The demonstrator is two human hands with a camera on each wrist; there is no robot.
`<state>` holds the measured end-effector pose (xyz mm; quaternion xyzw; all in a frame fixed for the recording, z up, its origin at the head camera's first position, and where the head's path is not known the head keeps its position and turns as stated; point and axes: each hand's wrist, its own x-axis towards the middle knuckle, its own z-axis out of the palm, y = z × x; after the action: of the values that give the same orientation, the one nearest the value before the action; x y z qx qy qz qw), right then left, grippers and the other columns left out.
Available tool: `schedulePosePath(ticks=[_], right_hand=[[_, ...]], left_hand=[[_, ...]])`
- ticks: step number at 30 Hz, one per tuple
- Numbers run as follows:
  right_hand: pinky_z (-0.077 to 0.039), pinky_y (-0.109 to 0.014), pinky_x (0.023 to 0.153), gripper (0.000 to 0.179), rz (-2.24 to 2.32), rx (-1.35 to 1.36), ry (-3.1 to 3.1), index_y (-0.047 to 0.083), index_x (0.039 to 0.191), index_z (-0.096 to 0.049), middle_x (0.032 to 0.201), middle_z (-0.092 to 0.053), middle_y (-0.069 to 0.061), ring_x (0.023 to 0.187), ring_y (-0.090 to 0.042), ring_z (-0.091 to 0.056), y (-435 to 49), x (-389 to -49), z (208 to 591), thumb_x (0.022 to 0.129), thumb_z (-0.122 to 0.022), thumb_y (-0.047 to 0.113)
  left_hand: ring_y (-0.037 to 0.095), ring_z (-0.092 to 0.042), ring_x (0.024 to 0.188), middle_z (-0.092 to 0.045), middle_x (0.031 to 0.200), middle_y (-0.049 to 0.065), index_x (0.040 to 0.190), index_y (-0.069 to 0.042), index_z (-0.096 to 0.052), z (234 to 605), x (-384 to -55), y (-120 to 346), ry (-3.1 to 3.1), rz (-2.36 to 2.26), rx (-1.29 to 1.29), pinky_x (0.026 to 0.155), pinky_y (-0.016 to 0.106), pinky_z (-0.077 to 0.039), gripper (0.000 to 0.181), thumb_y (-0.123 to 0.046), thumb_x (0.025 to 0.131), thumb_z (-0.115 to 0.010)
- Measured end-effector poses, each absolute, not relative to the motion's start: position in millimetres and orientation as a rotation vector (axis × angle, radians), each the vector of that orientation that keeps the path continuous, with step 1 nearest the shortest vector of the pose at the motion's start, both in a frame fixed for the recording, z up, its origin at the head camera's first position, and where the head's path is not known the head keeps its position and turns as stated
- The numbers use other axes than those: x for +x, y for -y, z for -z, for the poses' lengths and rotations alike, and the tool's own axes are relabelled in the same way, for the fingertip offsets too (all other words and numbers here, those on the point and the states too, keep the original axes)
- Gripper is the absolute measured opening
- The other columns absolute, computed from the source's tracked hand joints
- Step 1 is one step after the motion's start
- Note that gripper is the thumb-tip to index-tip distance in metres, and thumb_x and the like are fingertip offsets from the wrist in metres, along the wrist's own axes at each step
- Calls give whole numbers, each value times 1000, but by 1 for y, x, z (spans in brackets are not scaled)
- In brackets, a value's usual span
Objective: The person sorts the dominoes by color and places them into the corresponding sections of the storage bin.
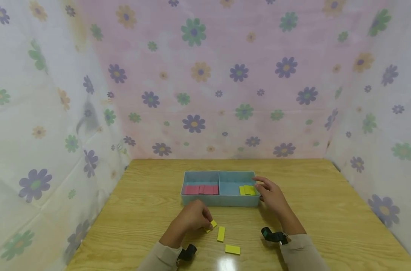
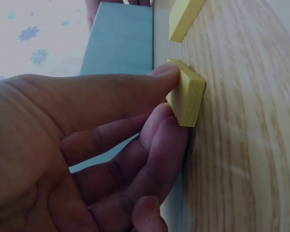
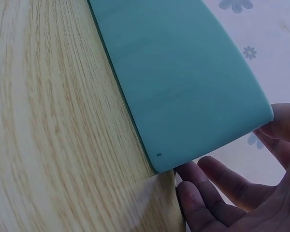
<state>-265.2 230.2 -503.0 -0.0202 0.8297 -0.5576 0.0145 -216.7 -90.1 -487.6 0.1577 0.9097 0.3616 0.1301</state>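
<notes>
In the head view, my left hand (image 1: 193, 216) is just in front of a blue two-compartment box (image 1: 222, 200). Thumb and fingertips pinch a flat yellow wooden block (image 2: 187, 94), tilted close over the tabletop. Two more yellow blocks lie to its right, a nearer block (image 1: 233, 249) and an upright-lying block (image 1: 220, 234). My right hand (image 1: 273, 195) holds the box's right end, its thumb at the rim and other fingers (image 3: 191, 193) low against the outside. Pink blocks (image 1: 202, 189) line the left compartment; several yellow blocks (image 1: 247, 190) sit at the right compartment's right end.
A divider (image 1: 219, 183) splits the box. The wood-grain table (image 1: 151, 180) extends around it, with flowered cloth (image 1: 205, 94) hanging behind and at both sides. Black wrist cameras, such as the right one (image 1: 272, 235), sit on both wrists.
</notes>
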Motion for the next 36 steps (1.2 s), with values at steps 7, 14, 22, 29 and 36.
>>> schedulePosePath(ticks=[7, 14, 22, 29, 36], right_hand=[[-58, -47, 98, 43, 1753, -55, -2563, 22, 152, -52, 152, -51, -24, 137, -40, -53, -228, -264, 500, 111, -50, 33], [-58, -48, 98, 42, 1762, -62, -2568, 20, 152, -52, 150, -53, -24, 136, -40, -55, -227, -266, 500, 111, -49, 29], [-56, -51, 101, 42, 1761, -78, -2582, 21, 152, -52, 151, -52, -24, 137, -40, -53, -226, -266, 499, 111, -50, 32], [-58, -48, 98, 41, 1765, -69, -2583, 21, 151, -53, 151, -53, -24, 135, -39, -55, -227, -265, 500, 111, -49, 31], [-57, -49, 100, 42, 1766, -70, -2566, 21, 153, -51, 152, -51, -25, 137, -41, -53, -228, -262, 500, 111, -49, 31]], left_hand=[[12, -59, 66, -69, 71, -9, 73, -16, -78, 486, -213, 88, -2683, -1005, 443, 57, 30, -51, 20, -14, 68, -97], [13, -58, 67, -67, 71, -7, 76, -14, -77, 485, -213, 88, -2678, -1009, 405, 58, 30, -50, 22, -10, 67, -97], [14, -57, 66, -67, 71, -5, 76, -11, -76, 486, -214, 89, -2654, -1090, 438, 56, 29, -50, 23, -8, 66, -97], [13, -57, 63, -66, 66, -6, 69, -16, -73, 486, -212, 89, -2696, -1053, 430, 54, 29, -49, 26, -14, 65, -99], [12, -59, 65, -67, 67, -8, 67, -18, -75, 485, -213, 91, -2717, -1081, 431, 55, 29, -50, 24, -19, 67, -99]])
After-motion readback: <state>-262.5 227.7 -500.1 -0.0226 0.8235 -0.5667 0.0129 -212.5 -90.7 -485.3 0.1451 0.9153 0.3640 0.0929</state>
